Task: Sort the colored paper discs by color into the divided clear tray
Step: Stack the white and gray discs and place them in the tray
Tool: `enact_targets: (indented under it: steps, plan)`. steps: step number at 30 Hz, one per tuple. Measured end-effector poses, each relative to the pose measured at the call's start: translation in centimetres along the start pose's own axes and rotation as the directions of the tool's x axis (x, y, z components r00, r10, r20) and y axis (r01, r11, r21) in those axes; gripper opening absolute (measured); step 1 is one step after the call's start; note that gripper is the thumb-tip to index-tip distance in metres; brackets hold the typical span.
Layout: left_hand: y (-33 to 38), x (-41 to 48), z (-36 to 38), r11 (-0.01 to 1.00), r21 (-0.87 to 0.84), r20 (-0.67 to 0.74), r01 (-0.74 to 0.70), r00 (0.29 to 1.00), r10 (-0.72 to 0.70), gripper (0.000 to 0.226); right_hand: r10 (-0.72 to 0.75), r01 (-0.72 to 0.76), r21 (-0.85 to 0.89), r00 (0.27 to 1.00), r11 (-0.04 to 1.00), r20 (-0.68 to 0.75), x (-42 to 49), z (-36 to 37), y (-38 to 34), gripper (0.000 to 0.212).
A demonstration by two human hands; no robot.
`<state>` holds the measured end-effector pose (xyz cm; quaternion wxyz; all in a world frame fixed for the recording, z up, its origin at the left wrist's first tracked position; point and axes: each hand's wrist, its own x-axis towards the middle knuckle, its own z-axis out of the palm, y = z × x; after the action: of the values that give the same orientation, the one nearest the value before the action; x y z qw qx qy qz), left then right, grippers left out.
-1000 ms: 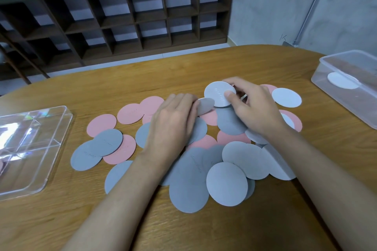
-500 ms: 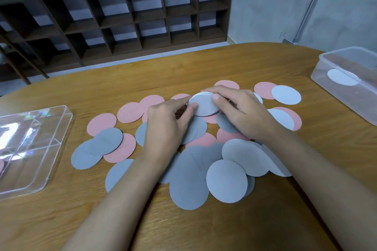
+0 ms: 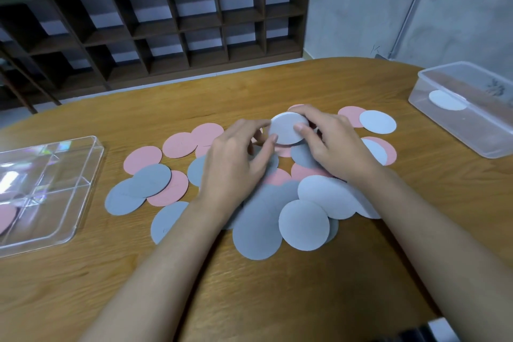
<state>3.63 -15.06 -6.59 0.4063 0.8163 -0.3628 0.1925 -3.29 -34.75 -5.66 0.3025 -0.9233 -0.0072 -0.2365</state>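
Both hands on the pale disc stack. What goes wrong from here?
1. The left hand and right hand pinch the pale round paper disc stack near its edge; discs may slip out and rescatter.
2. Pale discs and darker grey paper discs overlap and look alike; mis-sorting seems likely.
3. The divided clear plastic tray sits far left; the carry may sweep pink paper discs.

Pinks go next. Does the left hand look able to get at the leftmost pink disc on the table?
Probably yes: the leftmost pink disc lies mostly bare, only flat discs between, but the left hand first must release the pale stack.
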Motion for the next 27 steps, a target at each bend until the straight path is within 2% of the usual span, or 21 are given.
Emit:
enact_targets:
  steps: [2,4,8,13,16,20,22,25,27]
  plan:
    - [0.6,-0.2,-0.4,0.998,-0.062,0.025,-0.03,0.999,0.031,0.014,0.052,-0.051,0.028,0.998,0.998,-0.03,-0.7,-0.6,0.1,0.025]
    - [1.1,-0.9,-0.8,0.991,-0.136,0.133,-0.02,0.99,0.038,0.008,0.082,-0.079,0.052,0.995,0.996,-0.057,-1.6,-1.1,0.2,0.023]
    - [1.8,-2.5,-1.6,0.976,-0.217,0.421,0.027,0.904,0.069,0.024,0.142,-0.132,0.102,0.986,0.986,-0.093,-3.9,-1.7,-0.1,0.022]
    - [2.2,-2.7,-2.2,0.99,-0.141,0.624,0.027,0.778,0.068,0.053,0.19,-0.175,0.104,0.968,0.979,-0.161,-6.2,-1.8,-1.2,0.028]
    - [2.3,-2.6,-2.3,0.992,-0.129,0.638,0.005,0.766,0.079,0.052,0.204,-0.189,0.102,0.964,0.977,-0.172,-7.7,-1.5,-1.6,0.028]
    - [2.5,-2.5,-2.4,0.982,-0.183,0.61,0.038,0.788,0.083,0.039,0.219,-0.198,0.122,0.955,0.973,-0.2,-9.1,-1.1,-2.6,0.031]
    - [2.4,-2.4,-2.4,0.961,-0.253,0.603,0.114,0.795,0.064,0.032,0.224,-0.199,0.13,0.95,0.971,-0.218,-9.3,-0.9,-2.8,0.033]
    - [1.9,-2.1,-2.2,0.873,-0.393,0.594,0.287,0.804,0.003,0.022,0.248,-0.214,0.169,0.944,0.962,-0.217,-9.3,-0.3,-2.9,0.037]
    - [1.5,-1.9,-2.1,0.829,-0.449,0.555,0.332,0.831,-0.032,0.016,0.257,-0.217,0.194,0.944,0.957,-0.209,-9.3,-0.1,-3.1,0.039]
